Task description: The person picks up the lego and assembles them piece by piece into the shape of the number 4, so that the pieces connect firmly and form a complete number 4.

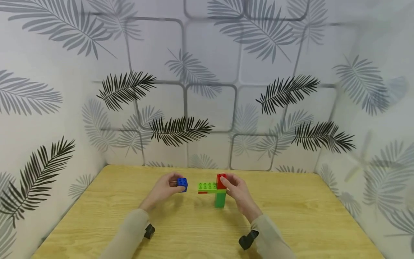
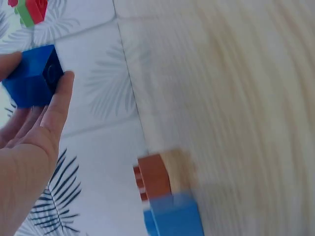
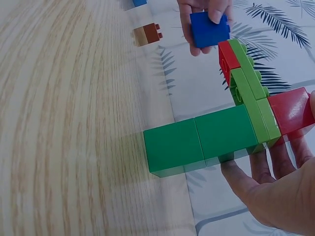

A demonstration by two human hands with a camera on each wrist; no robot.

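Note:
My left hand (image 1: pixel 165 189) pinches a blue brick (image 1: pixel 182 184) between thumb and fingers, raised to the left of a brick build. That build has a tower of dark green bricks (image 3: pixel 172 145), lime green plates (image 3: pixel 256 110) reaching sideways toward the blue brick, and a red brick (image 1: pixel 221 181) on top. Under the plates' outer end sits a flat red piece (image 3: pixel 228 58). My right hand (image 1: pixel 238 190) grips the top red brick, thumb on its near face and fingers behind. The blue brick and the build are apart. Whether the tower touches the table cannot be told.
In the left wrist view, an orange-brown brick (image 2: pixel 154 176) and a lighter blue brick (image 2: pixel 177 216) stand on the wooden table (image 1: pixel 194 233). A leaf-patterned wall (image 1: pixel 210 108) borders the table at the back and sides.

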